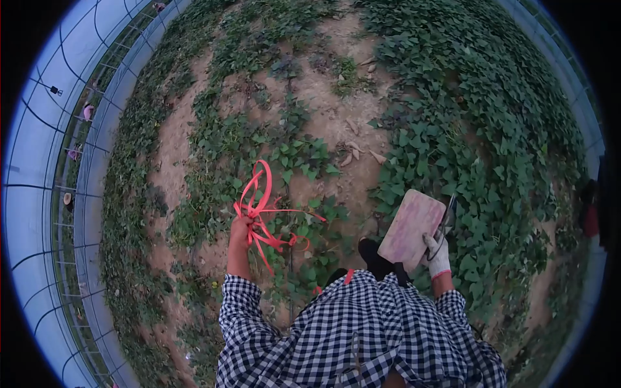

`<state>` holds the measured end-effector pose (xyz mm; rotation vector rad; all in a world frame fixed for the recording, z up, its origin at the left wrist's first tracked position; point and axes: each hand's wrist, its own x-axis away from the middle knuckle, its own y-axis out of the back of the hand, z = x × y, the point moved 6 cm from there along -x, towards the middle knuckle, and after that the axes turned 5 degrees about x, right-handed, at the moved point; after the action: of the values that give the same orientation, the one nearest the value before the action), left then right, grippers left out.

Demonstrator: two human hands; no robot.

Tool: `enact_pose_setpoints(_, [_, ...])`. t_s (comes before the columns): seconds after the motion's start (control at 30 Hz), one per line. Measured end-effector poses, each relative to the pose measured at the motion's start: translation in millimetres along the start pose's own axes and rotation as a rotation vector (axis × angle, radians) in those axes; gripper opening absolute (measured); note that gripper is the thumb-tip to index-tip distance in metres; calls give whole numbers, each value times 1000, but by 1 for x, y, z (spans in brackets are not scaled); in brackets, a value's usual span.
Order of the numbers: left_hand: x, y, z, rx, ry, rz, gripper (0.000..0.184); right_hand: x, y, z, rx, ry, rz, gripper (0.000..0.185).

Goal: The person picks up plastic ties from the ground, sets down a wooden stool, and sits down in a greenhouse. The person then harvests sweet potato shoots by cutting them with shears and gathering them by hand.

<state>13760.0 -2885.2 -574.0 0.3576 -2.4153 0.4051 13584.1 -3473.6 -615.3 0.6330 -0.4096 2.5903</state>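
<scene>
My bare left hand (240, 229) is closed around a bunch of red plastic ribbon (253, 210), whose loops and loose ends spread out above the leaves. On my right hand (438, 255) is a white knitted glove with a pinkish cuff. Its fingers grip the lower right edge of a flat rectangular board (412, 229) with worn pink and pale patches. A thin dark metal tool (446, 220) shows along the board's right side, at the same hand; its kind is hard to make out. Below the board is a dark shoe (374, 253).
Green leafy vines (479, 155) cover the ground in rows, thickest on the right. Between them runs bare brown soil (343, 58) with dry leaves. A curved frame with clear sheeting (39, 194) stands at the left. Something dark and red (590, 216) is at the right edge.
</scene>
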Motion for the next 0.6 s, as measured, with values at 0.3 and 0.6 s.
enact_pose_setpoints(0.3, [-58,-54,-37,-28,7,-129,21,-68,-41,101,286,112,-19,47])
enact_pose_setpoints(0.6, [-194,-180,-55,-225,130,44,22,-104,-24,105,507,106,-274,55])
